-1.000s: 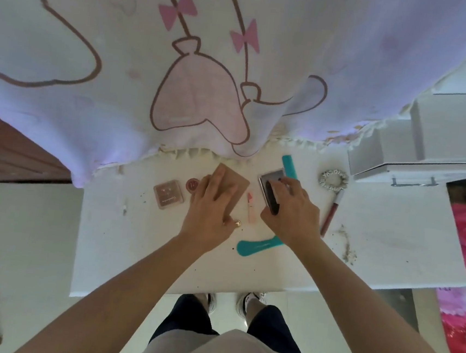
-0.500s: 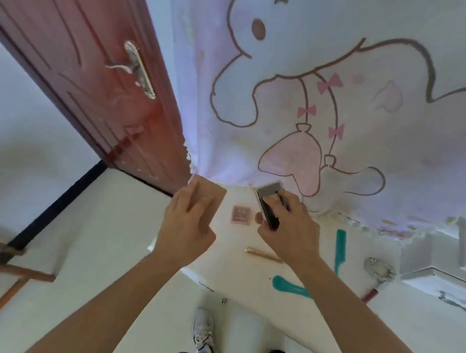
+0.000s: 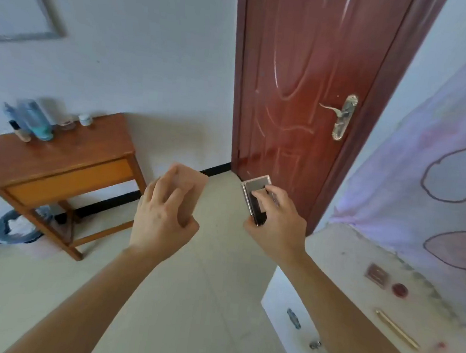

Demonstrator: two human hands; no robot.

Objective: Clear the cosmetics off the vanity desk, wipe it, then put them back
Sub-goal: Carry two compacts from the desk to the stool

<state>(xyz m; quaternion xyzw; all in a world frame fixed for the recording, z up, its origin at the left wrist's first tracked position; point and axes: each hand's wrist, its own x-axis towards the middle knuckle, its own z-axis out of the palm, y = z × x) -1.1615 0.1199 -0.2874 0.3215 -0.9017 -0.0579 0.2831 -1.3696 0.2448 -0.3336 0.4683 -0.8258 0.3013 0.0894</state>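
Note:
My left hand (image 3: pixel 162 215) grips a flat tan rectangular palette (image 3: pixel 194 181) in mid-air over the floor. My right hand (image 3: pixel 275 223) holds a dark compact with a silver rim (image 3: pixel 255 195), thumb across its face. The white vanity desk (image 3: pixel 340 260) lies at the lower right, behind my right forearm. On it rest a small pink square compact (image 3: pixel 377 275), a round red pot (image 3: pixel 399 290) and a gold pencil (image 3: pixel 396 333). Both hands are off the desk, to its left.
A brown wooden side table (image 3: pixel 65 157) stands at the left wall, with several bottles and jars (image 3: pixel 36 120) at its back. A bin with a grey bag (image 3: pixel 16 226) sits under it. A red-brown door (image 3: pixel 305 98) is ahead. A pale cartoon-print cloth (image 3: pixel 439 182) hangs behind the desk.
Both hands lifted the palette and the compact off the desk. My view swung left from the desk toward the door and the wooden side table.

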